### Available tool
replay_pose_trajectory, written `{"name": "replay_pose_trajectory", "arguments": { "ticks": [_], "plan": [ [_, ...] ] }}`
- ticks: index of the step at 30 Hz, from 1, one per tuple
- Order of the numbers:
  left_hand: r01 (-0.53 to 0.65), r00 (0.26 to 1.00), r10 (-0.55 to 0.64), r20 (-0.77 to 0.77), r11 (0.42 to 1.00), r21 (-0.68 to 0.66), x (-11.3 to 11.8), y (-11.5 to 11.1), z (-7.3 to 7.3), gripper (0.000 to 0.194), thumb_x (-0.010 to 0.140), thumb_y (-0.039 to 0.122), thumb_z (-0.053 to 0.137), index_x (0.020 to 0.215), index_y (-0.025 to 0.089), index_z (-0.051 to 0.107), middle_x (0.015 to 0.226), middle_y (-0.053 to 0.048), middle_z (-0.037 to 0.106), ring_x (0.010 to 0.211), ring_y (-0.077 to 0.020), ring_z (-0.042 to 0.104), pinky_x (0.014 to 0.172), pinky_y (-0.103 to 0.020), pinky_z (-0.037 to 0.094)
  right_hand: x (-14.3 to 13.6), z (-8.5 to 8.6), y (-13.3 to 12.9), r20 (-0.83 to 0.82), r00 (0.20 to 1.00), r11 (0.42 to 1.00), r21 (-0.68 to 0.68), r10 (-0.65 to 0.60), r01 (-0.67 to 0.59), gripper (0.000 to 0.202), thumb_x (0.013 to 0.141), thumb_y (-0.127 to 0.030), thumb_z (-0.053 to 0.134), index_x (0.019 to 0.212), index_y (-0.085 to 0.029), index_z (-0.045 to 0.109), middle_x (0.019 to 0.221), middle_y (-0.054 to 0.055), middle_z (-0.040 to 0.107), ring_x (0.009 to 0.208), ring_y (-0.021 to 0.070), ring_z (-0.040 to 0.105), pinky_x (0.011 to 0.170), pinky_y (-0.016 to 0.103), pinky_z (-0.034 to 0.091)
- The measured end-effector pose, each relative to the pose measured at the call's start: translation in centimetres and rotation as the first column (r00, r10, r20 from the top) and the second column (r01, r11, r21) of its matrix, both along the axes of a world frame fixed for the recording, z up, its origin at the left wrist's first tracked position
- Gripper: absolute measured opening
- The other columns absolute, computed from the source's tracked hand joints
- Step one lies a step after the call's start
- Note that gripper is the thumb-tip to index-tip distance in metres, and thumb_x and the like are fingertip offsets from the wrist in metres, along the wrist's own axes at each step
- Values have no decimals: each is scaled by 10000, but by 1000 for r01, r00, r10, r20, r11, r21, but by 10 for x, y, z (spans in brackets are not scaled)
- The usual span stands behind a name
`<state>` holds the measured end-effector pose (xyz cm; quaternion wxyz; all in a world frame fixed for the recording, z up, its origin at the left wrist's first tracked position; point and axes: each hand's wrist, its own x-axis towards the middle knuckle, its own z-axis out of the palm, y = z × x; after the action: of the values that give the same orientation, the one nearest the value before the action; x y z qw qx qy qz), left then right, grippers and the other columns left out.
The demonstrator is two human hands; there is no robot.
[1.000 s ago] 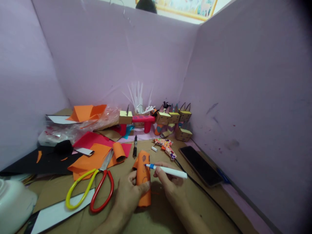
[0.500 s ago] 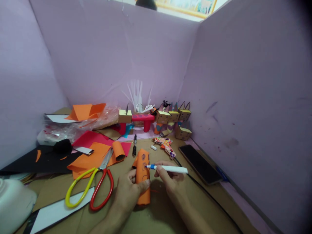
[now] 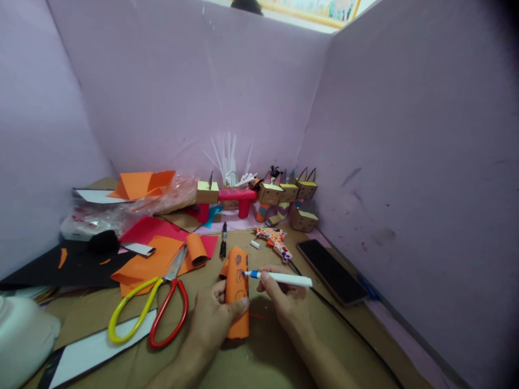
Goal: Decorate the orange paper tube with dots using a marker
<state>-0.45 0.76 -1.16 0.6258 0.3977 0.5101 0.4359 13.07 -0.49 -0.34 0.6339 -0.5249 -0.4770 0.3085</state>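
My left hand [image 3: 213, 313] is closed round the lower part of an orange paper tube [image 3: 237, 289], thumb across its front. Purple spots and drawn outlines run along the tube's upper face. Between the fingers of my right hand [image 3: 290, 302] lies a white marker [image 3: 286, 279] with a blue collar. Its tip meets the tube at a partly coloured spot. Beyond the tube are a black pen [image 3: 223, 240] and a small white cap [image 3: 255, 245]. To the left, scissors [image 3: 170, 273] with one yellow and one red handle lie with blades slightly apart.
A patterned glue gun [image 3: 276, 242] with a black cord and a phone [image 3: 332, 271] lie on the right. Cardboard animal heads [image 3: 271, 193] and a pink tube figure [image 3: 237, 195] stand at the back. Orange paper [image 3: 148, 259] and a white bottle [image 3: 26, 340] are left.
The marker's tip has shifted very slightly up on the same spot, which shows a little more purple. My left hand keeps its hold on the tube.
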Motion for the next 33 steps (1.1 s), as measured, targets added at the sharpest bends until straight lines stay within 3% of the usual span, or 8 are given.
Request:
{"name": "replay_pose_trajectory", "arguments": {
  "ticks": [9,14,18,23,27,33],
  "plan": [
    [-5,1000,5,11,1000,14,0,1,-5,341,471,219,759,795,119,720,672,-48,708,621,-200,632,569,-265,488,1,-1,0,9,1000,1000,-2,24,-24,216,761,-369,640,758,-161,694,545,15,649,511,165,612,499,240,479],
    [-6,1000,6,9,1000,14,0,1,-4,329,475,227,748,784,121,709,675,-49,705,634,-211,636,588,-285,500,7,-6,3,86,991,995,-13,98,-97,228,780,-373,629,755,-156,694,543,28,664,501,171,623,476,239,481],
    [-1,1000,1,12,1000,8,0,2,-5,352,472,239,754,799,118,706,672,-51,704,629,-207,629,591,-287,499,6,-7,3,42,999,1000,-10,21,-21,231,782,-378,631,784,-157,697,549,26,668,513,170,633,491,237,490],
    [0,1000,0,27,1000,1,0,-1,2,356,458,203,760,798,109,708,662,-47,702,605,-185,614,567,-258,475,5,-6,2,102,990,995,-6,97,-97,238,788,-380,627,741,-160,706,551,29,661,499,158,607,468,226,468],
    [4,1000,-4,10,1000,7,0,-2,6,349,460,200,761,792,105,714,654,-48,700,605,-179,609,563,-249,465,4,-5,1,84,993,996,15,86,-88,238,795,-377,619,786,-162,720,591,34,673,528,156,612,489,226,476],
    [23,1000,-23,12,1000,16,-1,1,-2,334,464,216,756,783,122,716,664,-44,701,615,-190,618,571,-259,470,3,-7,1,77,993,996,3,88,-88,237,784,-377,630,734,-159,707,525,20,642,483,152,594,459,225,462]
  ]
}}
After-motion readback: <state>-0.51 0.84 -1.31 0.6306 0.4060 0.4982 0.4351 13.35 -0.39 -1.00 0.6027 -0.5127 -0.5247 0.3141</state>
